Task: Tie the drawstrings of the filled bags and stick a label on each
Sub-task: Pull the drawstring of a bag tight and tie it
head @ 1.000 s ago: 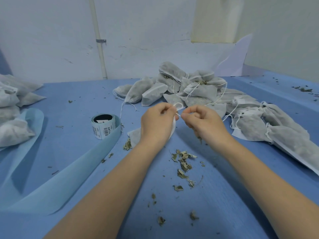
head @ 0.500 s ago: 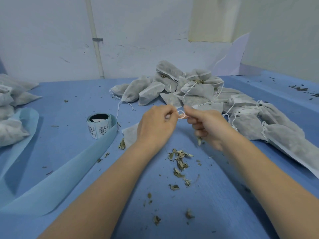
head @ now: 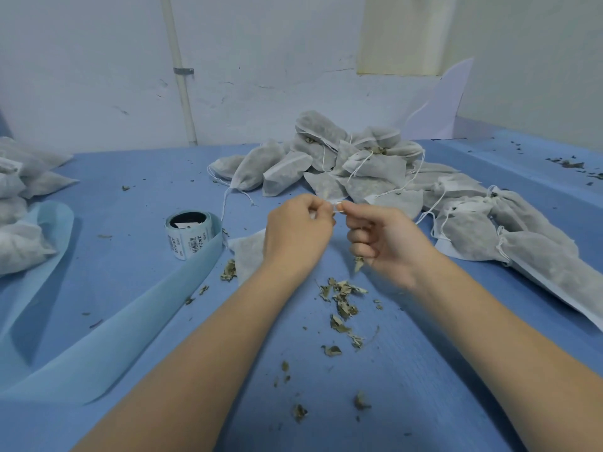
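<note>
A person's two hands meet over the middle of a blue bench (head: 98, 177), working a thin white drawstring (head: 336, 206) between them. The left hand (head: 295, 236) has its fingers curled, pinching the string at its fingertips, and the right hand (head: 385, 243) does the same from the other side, thumb and forefinger nipped on the string with the remaining fingers folded into the palm. The bag (head: 248, 256) being tied lies flat on the bench just under and behind the left hand; only its near corner shows, a pale grey, thin cloth pouch with a dark filling faintly visible through it. A bit of dried leaf (head: 358, 263) hangs at the lower fingers of the right hand. More dried leaf crumbs (head: 341, 301) are scattered on the bench between the forearms. Behind the hands sits a heap of filled bags (head: 342, 161), the same grey cloth, plump, with loose white strings trailing from their mouths; the heap runs on to the right edge of the bench. A second group of bags (head: 19, 203) lies at the far left. To the left of the hands stands a roll of labels (head: 187, 234) printed with barcodes, upright on its edge, its light blue backing strip (head: 107, 340) unwinding in a long curve toward the near left.
</note>
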`<act>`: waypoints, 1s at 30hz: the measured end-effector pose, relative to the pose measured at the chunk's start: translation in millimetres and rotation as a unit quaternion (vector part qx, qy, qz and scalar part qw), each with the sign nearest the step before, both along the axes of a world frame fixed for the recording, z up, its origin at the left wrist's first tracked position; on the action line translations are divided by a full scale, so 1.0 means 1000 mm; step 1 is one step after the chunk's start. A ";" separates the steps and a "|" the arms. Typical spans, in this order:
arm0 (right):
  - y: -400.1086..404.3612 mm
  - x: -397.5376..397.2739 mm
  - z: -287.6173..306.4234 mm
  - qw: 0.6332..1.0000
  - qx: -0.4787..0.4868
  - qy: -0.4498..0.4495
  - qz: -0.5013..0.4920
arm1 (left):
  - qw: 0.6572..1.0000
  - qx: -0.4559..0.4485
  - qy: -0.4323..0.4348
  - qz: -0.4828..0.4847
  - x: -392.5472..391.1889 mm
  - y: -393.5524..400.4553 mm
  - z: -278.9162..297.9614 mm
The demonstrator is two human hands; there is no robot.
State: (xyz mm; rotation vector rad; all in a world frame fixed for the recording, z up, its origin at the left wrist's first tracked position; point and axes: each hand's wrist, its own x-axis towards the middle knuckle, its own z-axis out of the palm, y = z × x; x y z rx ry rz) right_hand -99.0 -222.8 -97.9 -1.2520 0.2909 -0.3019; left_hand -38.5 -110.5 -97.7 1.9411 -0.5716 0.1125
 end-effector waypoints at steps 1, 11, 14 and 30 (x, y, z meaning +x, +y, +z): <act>0.000 0.000 0.000 0.999 0.041 -0.003 0.024 | 1.000 -0.002 -0.003 -0.004 0.000 0.000 0.000; -0.002 0.001 0.002 0.998 0.050 -0.015 0.024 | 0.982 -0.117 -0.145 0.021 -0.013 0.000 -0.006; -0.002 0.000 0.003 1.000 0.009 -0.016 -0.010 | 0.983 -0.128 -0.126 0.036 -0.011 -0.001 -0.003; 0.017 0.006 -0.006 0.978 -0.146 -0.120 -0.092 | 0.995 -0.028 -0.095 0.020 -0.010 -0.002 0.007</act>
